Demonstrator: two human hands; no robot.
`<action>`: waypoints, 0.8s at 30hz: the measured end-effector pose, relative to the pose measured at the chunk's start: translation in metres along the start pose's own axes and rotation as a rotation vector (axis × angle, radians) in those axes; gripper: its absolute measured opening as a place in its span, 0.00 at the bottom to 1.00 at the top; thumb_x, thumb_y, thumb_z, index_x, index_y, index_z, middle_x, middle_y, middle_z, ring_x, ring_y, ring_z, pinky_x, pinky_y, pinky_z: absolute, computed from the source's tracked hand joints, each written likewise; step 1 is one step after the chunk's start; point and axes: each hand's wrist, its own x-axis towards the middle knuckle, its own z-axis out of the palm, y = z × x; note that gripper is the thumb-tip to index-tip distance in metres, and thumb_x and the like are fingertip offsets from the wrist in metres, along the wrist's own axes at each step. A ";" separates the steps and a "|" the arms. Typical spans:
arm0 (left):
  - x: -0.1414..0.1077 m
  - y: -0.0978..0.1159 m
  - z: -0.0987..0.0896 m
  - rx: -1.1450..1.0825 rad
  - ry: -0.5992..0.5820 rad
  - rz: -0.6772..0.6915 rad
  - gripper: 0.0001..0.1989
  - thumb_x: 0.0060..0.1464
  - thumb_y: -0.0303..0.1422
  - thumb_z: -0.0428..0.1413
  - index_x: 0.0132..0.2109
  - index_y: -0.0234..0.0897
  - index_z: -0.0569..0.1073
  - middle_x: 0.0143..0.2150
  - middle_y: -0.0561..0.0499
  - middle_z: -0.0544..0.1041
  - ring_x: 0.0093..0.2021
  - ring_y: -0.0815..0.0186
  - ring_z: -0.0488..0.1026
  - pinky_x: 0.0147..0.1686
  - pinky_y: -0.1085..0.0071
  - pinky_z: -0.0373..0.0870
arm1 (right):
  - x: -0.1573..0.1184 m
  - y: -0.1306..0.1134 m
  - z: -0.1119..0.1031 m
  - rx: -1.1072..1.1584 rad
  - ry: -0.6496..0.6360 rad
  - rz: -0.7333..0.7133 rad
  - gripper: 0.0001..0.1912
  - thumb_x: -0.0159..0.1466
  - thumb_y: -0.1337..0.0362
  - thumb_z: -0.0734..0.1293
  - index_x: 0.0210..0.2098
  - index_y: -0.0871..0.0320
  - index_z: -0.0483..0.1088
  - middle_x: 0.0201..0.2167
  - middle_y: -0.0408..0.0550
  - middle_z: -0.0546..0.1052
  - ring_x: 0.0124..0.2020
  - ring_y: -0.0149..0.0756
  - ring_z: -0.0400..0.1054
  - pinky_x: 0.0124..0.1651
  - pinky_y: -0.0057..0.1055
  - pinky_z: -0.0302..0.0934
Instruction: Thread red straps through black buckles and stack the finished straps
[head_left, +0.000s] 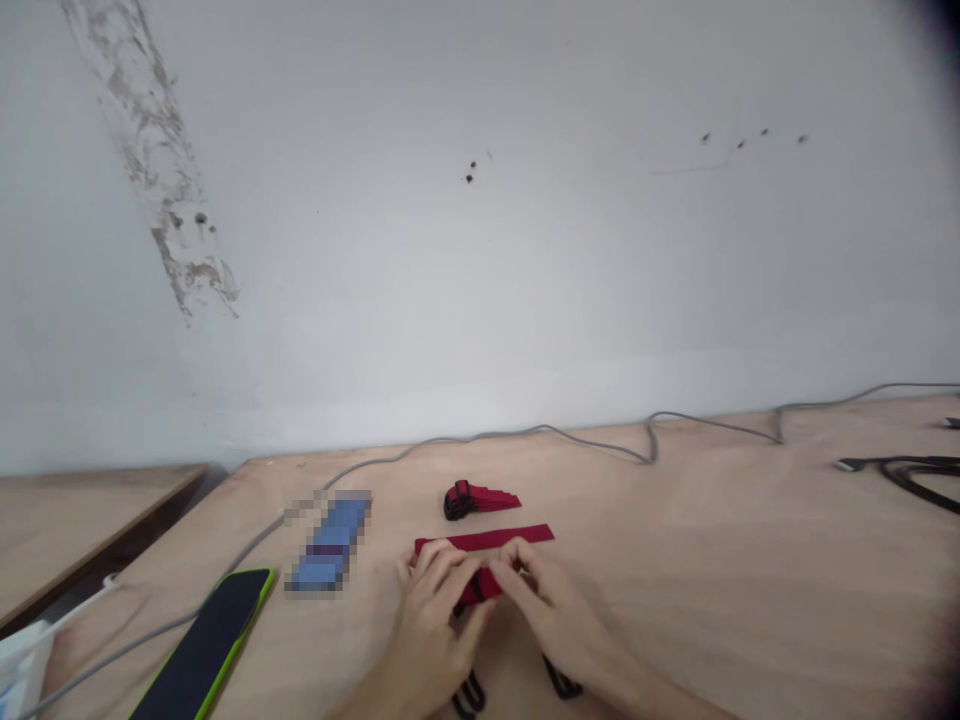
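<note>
Both hands meet low in the middle over a red strap (481, 588) with a dark piece on it. My left hand (437, 610) curls its fingers round the strap from the left. From the right, my right hand (544, 600) pinches the same strap between thumb and fingers. Just beyond them lies a flat red strip (510, 537), its left end partly behind my left fingers. Farther back rests a bundle of red straps (480, 498) with black buckles at its left end. Black hook-like pieces (469, 695) show below my hands, partly hidden by them.
A phone in a lime-green case (206, 645) lies at the left, near a blurred-out blue item (330, 545). A thin grey cable (540, 428) runs along the wall and down the left side. Black cables (919, 475) lie at the right edge of the wooden table (750, 560).
</note>
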 end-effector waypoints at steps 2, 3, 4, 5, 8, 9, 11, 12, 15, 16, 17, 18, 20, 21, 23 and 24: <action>0.001 -0.003 -0.001 -0.129 0.048 -0.069 0.13 0.58 0.34 0.60 0.51 0.41 0.78 0.48 0.41 0.80 0.52 0.47 0.72 0.54 0.47 0.63 | 0.005 0.004 -0.006 0.209 0.005 0.088 0.20 0.65 0.47 0.62 0.26 0.53 0.57 0.24 0.37 0.63 0.26 0.32 0.59 0.31 0.28 0.55; 0.001 -0.004 -0.001 -0.215 0.060 -0.115 0.13 0.58 0.36 0.60 0.50 0.40 0.78 0.48 0.41 0.80 0.52 0.48 0.72 0.55 0.48 0.65 | 0.007 0.006 -0.008 0.327 -0.006 0.143 0.21 0.62 0.46 0.66 0.25 0.53 0.56 0.22 0.35 0.61 0.24 0.30 0.57 0.28 0.27 0.53; 0.001 -0.005 -0.001 -0.312 0.060 -0.168 0.14 0.58 0.38 0.60 0.50 0.40 0.79 0.49 0.41 0.80 0.52 0.49 0.73 0.55 0.50 0.66 | 0.009 0.007 -0.011 0.435 -0.032 0.196 0.21 0.58 0.47 0.69 0.26 0.54 0.57 0.21 0.34 0.60 0.22 0.28 0.55 0.26 0.26 0.50; 0.002 -0.006 -0.001 -0.410 0.055 -0.230 0.15 0.58 0.40 0.60 0.50 0.40 0.79 0.50 0.42 0.80 0.52 0.50 0.74 0.55 0.53 0.68 | 0.010 0.008 -0.013 0.521 -0.071 0.243 0.21 0.54 0.49 0.73 0.27 0.54 0.59 0.20 0.33 0.60 0.20 0.27 0.53 0.24 0.25 0.47; 0.004 -0.008 -0.001 -0.645 0.030 -0.394 0.18 0.58 0.45 0.59 0.50 0.40 0.80 0.49 0.43 0.82 0.49 0.52 0.77 0.52 0.58 0.72 | 0.008 0.010 -0.016 0.544 -0.251 0.297 0.20 0.49 0.55 0.78 0.34 0.55 0.69 0.20 0.33 0.66 0.18 0.25 0.54 0.23 0.23 0.45; 0.005 -0.008 -0.001 -0.690 0.020 -0.417 0.19 0.58 0.46 0.59 0.49 0.39 0.81 0.48 0.43 0.83 0.48 0.53 0.78 0.51 0.59 0.72 | 0.007 0.010 -0.017 0.498 -0.312 0.289 0.19 0.49 0.55 0.78 0.34 0.56 0.71 0.20 0.34 0.69 0.19 0.25 0.56 0.23 0.24 0.46; 0.006 -0.007 -0.003 -0.741 -0.009 -0.419 0.19 0.58 0.47 0.59 0.46 0.38 0.82 0.45 0.44 0.84 0.47 0.53 0.78 0.50 0.60 0.71 | 0.004 0.010 -0.016 0.422 -0.364 0.255 0.18 0.50 0.53 0.79 0.30 0.57 0.73 0.21 0.37 0.72 0.21 0.26 0.60 0.25 0.24 0.51; 0.007 -0.006 -0.004 -0.754 -0.028 -0.409 0.19 0.58 0.48 0.59 0.43 0.38 0.83 0.43 0.45 0.84 0.45 0.54 0.78 0.49 0.61 0.71 | 0.003 0.010 -0.015 0.418 -0.342 0.236 0.18 0.50 0.52 0.78 0.29 0.57 0.73 0.22 0.38 0.72 0.22 0.27 0.61 0.26 0.25 0.53; 0.008 -0.001 -0.008 -0.782 -0.071 -0.373 0.20 0.58 0.49 0.59 0.35 0.37 0.83 0.35 0.48 0.83 0.38 0.57 0.77 0.42 0.65 0.72 | 0.002 0.008 -0.009 0.463 -0.177 0.169 0.18 0.53 0.50 0.77 0.30 0.56 0.71 0.25 0.38 0.71 0.27 0.31 0.64 0.33 0.28 0.59; 0.008 0.000 -0.008 -0.796 -0.084 -0.363 0.20 0.58 0.49 0.59 0.33 0.36 0.83 0.33 0.48 0.83 0.36 0.58 0.76 0.40 0.66 0.72 | 0.002 0.008 -0.007 0.454 -0.127 0.137 0.17 0.54 0.50 0.76 0.29 0.55 0.71 0.27 0.39 0.70 0.29 0.32 0.64 0.36 0.29 0.60; 0.008 0.002 -0.008 -0.817 -0.097 -0.361 0.21 0.58 0.50 0.59 0.33 0.36 0.83 0.33 0.48 0.82 0.35 0.59 0.76 0.39 0.67 0.72 | 0.002 0.007 -0.005 0.428 -0.094 0.102 0.17 0.55 0.50 0.75 0.28 0.55 0.70 0.28 0.39 0.69 0.31 0.33 0.64 0.39 0.30 0.60; 0.008 0.003 -0.008 -0.846 -0.111 -0.366 0.21 0.58 0.50 0.59 0.34 0.36 0.83 0.33 0.48 0.82 0.35 0.59 0.76 0.38 0.67 0.72 | 0.002 0.006 -0.003 0.387 -0.075 0.064 0.17 0.57 0.50 0.74 0.27 0.55 0.69 0.29 0.40 0.67 0.33 0.34 0.63 0.41 0.30 0.60; 0.006 0.003 -0.005 -0.919 -0.142 -0.395 0.21 0.57 0.50 0.59 0.38 0.35 0.83 0.35 0.47 0.82 0.36 0.58 0.77 0.39 0.66 0.73 | 0.002 0.004 -0.001 0.294 -0.063 -0.008 0.18 0.60 0.51 0.71 0.24 0.55 0.65 0.30 0.40 0.64 0.34 0.34 0.61 0.41 0.30 0.60; 0.006 0.002 -0.004 -0.959 -0.147 -0.413 0.21 0.57 0.49 0.60 0.40 0.35 0.83 0.36 0.46 0.83 0.37 0.57 0.77 0.40 0.65 0.73 | 0.002 0.002 0.000 0.248 -0.059 -0.037 0.19 0.61 0.51 0.70 0.22 0.55 0.64 0.31 0.40 0.63 0.34 0.34 0.61 0.41 0.31 0.59; 0.005 0.000 0.000 -1.025 -0.121 -0.442 0.20 0.56 0.48 0.61 0.43 0.35 0.83 0.39 0.44 0.83 0.41 0.55 0.78 0.45 0.62 0.73 | 0.002 -0.001 -0.001 0.163 -0.046 -0.079 0.20 0.63 0.51 0.69 0.22 0.55 0.63 0.32 0.41 0.62 0.35 0.35 0.61 0.42 0.31 0.59; 0.005 -0.001 0.002 -1.051 -0.103 -0.448 0.20 0.56 0.48 0.62 0.43 0.35 0.83 0.40 0.43 0.84 0.43 0.54 0.78 0.47 0.61 0.72 | 0.002 -0.002 -0.001 0.127 -0.040 -0.093 0.20 0.63 0.51 0.68 0.22 0.55 0.63 0.32 0.41 0.62 0.36 0.36 0.61 0.42 0.32 0.60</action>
